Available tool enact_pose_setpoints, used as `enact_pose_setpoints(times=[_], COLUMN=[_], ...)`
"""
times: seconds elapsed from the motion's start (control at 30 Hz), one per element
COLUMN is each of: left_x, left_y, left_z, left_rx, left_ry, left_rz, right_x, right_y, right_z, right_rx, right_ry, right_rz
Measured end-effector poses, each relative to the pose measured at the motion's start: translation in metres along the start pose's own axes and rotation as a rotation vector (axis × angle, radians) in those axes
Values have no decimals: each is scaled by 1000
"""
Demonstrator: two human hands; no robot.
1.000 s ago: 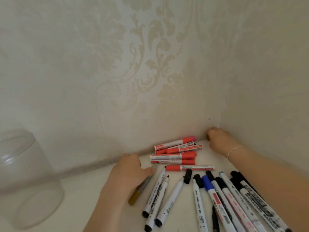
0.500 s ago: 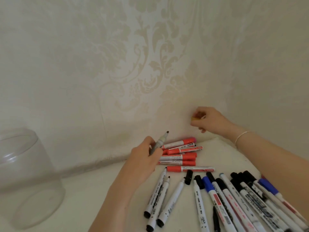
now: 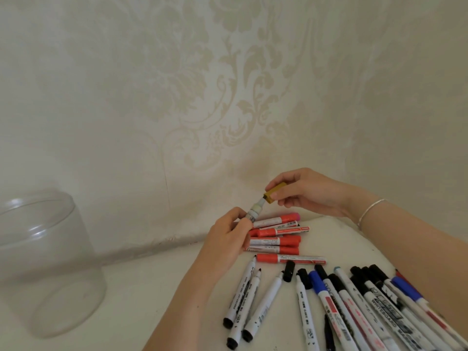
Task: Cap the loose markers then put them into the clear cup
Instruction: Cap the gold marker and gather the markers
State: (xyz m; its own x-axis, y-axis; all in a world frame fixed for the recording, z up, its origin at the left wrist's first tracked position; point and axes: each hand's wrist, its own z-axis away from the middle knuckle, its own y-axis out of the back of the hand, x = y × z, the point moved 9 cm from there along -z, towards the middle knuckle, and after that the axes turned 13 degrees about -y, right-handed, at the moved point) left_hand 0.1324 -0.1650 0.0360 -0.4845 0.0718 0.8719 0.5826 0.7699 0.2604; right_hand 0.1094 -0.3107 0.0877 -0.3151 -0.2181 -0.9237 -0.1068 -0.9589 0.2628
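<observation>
My left hand (image 3: 228, 239) holds a grey marker (image 3: 254, 211) upright, tip pointing up and right. My right hand (image 3: 309, 193) pinches a gold cap (image 3: 273, 192) whose open end touches the marker's tip. The clear cup (image 3: 45, 262) stands at the far left of the white table, with nothing visible inside. Below my hands lie three uncapped white markers (image 3: 253, 302) with black ends, and a loose black cap (image 3: 288, 271) beside them.
A pile of red markers (image 3: 278, 239) lies against the wall behind my left hand. Several capped black and blue whiteboard markers (image 3: 367, 305) fan out at the lower right, under my right forearm. Patterned walls meet in a corner behind the table.
My left hand lifted the grey marker off the table. My right hand picked up the gold cap from the corner and brought it left onto the marker's tip.
</observation>
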Motion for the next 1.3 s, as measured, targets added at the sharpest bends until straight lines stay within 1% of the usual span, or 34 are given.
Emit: enact_pose_setpoints(times=[0.13,0.3,0.53,0.6,0.7,0.77,0.9,1.1,1.23,1.3], left_x=[1,0,2,2,2,3,3,0,-3,-5], left_y=[-1,-2,-2,0,2,-1,-5,-3,-3,-5], left_z=[0,0,0,-1,0,0,1,1,0,0], left_rx=[1,-24,-8,14,35,25,1,17,17,7], left_ry=[1,1,7,5,5,7,10,20,35,40], left_rz=[30,39,68,77,101,116,134,142,142,147], right_x=[-2,-6,-5,-3,3,5,7,6,9,9], right_y=[0,-2,-2,1,10,12,11,-2,-16,-18], right_z=[-1,-1,-2,-3,-4,-4,-6,-4,-3,-3], right_rx=[8,-11,-40,-11,39,46,93,32,-41,-39], right_ry=[22,23,20,5,1,18,47,46,-3,-20], right_rz=[-47,-41,-105,-199,-487,-557,-478,-439,-346,-270])
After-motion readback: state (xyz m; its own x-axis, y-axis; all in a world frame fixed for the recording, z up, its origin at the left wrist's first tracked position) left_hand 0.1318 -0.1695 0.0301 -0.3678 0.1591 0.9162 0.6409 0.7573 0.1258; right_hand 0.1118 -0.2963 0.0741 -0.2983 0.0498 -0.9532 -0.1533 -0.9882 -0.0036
